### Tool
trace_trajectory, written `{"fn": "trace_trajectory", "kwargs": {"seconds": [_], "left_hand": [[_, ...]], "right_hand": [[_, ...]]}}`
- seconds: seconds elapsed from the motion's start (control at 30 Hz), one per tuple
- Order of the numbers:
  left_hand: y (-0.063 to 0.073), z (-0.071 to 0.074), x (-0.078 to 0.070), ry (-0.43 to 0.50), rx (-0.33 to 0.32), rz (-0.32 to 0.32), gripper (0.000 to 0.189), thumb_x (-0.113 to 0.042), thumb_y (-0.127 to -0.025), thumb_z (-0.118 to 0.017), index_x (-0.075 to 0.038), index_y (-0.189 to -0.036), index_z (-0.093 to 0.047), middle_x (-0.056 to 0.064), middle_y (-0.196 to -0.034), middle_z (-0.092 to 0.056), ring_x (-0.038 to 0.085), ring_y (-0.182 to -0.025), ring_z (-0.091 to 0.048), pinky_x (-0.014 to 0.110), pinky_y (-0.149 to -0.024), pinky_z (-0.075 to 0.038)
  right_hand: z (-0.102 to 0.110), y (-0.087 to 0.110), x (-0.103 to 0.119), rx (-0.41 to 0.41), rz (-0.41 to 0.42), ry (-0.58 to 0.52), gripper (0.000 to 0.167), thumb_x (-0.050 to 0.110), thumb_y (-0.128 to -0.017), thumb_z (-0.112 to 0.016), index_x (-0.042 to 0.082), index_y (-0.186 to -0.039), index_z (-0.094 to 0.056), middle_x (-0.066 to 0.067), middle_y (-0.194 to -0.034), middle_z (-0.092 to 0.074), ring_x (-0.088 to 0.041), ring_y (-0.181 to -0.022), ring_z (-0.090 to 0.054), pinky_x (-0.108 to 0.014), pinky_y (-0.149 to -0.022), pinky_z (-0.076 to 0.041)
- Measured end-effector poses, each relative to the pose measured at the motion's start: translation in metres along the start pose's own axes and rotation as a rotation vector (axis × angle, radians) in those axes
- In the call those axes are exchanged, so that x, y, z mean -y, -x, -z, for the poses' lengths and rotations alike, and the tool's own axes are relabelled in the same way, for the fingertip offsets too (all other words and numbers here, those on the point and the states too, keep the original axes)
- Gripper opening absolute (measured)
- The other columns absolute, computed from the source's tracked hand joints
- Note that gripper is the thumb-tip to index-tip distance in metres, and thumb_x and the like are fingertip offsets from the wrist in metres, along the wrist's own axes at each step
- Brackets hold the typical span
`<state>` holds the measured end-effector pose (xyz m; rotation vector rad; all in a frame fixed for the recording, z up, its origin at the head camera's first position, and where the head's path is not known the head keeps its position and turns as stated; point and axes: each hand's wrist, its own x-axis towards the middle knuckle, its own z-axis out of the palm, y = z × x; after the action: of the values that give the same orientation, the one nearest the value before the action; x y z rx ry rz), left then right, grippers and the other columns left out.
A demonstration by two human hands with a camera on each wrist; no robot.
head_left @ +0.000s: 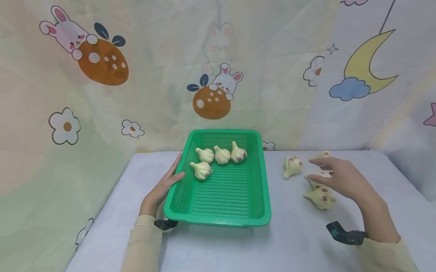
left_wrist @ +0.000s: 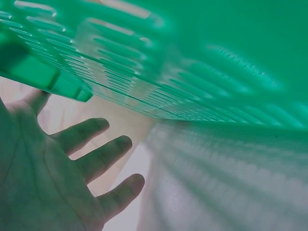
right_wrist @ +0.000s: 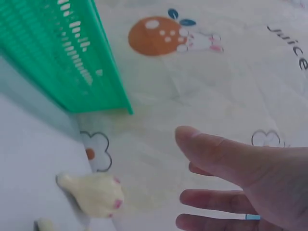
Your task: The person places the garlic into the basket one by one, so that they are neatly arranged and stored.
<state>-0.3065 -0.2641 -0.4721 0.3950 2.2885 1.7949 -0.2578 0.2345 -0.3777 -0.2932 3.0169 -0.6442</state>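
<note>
A green plastic basket (head_left: 222, 223) sits on the table, with several garlic bulbs (head_left: 222, 155) grouped toward its back left. At the basket's left side is my left hand (head_left: 163, 189), its thumb by the rim. The left wrist view shows that hand (left_wrist: 62, 163) palm-up to the camera with fingers spread beside the slotted wall. My right hand (head_left: 342, 175) hovers over loose garlic bulbs (head_left: 321, 197) to the right, partly hiding some of them. Nothing is in its fingers, which look extended in the right wrist view. Another garlic bulb (head_left: 292, 166) lies between that hand and the basket.
The white table (head_left: 292, 246) ends at the back against a hanging cloth (head_left: 157, 94) printed with rabbits, flowers and a moon. The cloth also closes off the left and right sides. Each wrist wears a dark strap (head_left: 348, 236).
</note>
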Motion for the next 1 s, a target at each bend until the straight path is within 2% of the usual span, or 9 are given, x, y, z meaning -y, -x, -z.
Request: {"fn": "trace_trajectory", "kwargs": {"seconds": [0.1, 0.27, 0.5, 0.7, 1.0], "left_hand": [[0.001, 0.000, -0.001, -0.001, -0.001, -0.001, 0.064, -0.031, -0.101, -0.039, -0.042, -0.152, -0.002, -0.018, -0.158, 0.003, 0.019, -0.148, 0.008, 0.062, -0.114, -0.002], [0.002, -0.001, -0.003, -0.006, 0.000, 0.003, 0.063, -0.033, -0.101, -0.040, -0.045, -0.150, -0.002, -0.018, -0.158, 0.004, 0.020, -0.148, 0.008, 0.062, -0.113, -0.002], [0.003, -0.002, -0.005, 0.000, -0.002, 0.011, 0.063, -0.034, -0.100, -0.040, -0.045, -0.150, -0.003, -0.015, -0.159, 0.004, 0.022, -0.148, 0.009, 0.064, -0.113, -0.002], [0.003, -0.002, -0.004, 0.005, 0.006, 0.009, 0.064, -0.032, -0.101, -0.039, -0.042, -0.151, -0.001, -0.012, -0.160, 0.006, 0.023, -0.148, 0.009, 0.064, -0.113, -0.003], [0.002, -0.002, -0.004, 0.008, 0.006, 0.000, 0.063, -0.031, -0.101, -0.039, -0.045, -0.150, -0.002, -0.011, -0.160, 0.005, 0.024, -0.148, 0.009, 0.063, -0.113, -0.003]], "right_hand": [[-0.005, 0.005, -0.016, 0.044, -0.016, -0.024, 0.074, 0.057, -0.082, -0.065, 0.006, -0.134, -0.053, -0.028, -0.133, -0.052, -0.047, -0.116, -0.052, -0.059, -0.081, -0.049], [-0.013, 0.007, -0.029, 0.099, -0.039, -0.035, 0.073, 0.059, -0.080, -0.066, 0.007, -0.130, -0.057, -0.027, -0.128, -0.056, -0.046, -0.114, -0.054, -0.053, -0.076, -0.052], [-0.017, 0.008, -0.039, 0.171, -0.085, 0.016, 0.073, 0.054, -0.080, -0.068, 0.002, -0.130, -0.056, -0.029, -0.126, -0.056, -0.047, -0.113, -0.054, -0.056, -0.077, -0.050], [-0.018, 0.010, -0.045, 0.183, -0.095, 0.045, 0.073, 0.053, -0.078, -0.071, 0.004, -0.130, -0.057, -0.028, -0.124, -0.057, -0.047, -0.112, -0.054, -0.059, -0.076, -0.048], [-0.019, 0.013, -0.042, 0.203, -0.100, 0.091, 0.070, 0.053, -0.070, -0.077, 0.008, -0.120, -0.064, -0.023, -0.115, -0.060, -0.039, -0.099, -0.058, -0.047, -0.067, -0.051]]}}
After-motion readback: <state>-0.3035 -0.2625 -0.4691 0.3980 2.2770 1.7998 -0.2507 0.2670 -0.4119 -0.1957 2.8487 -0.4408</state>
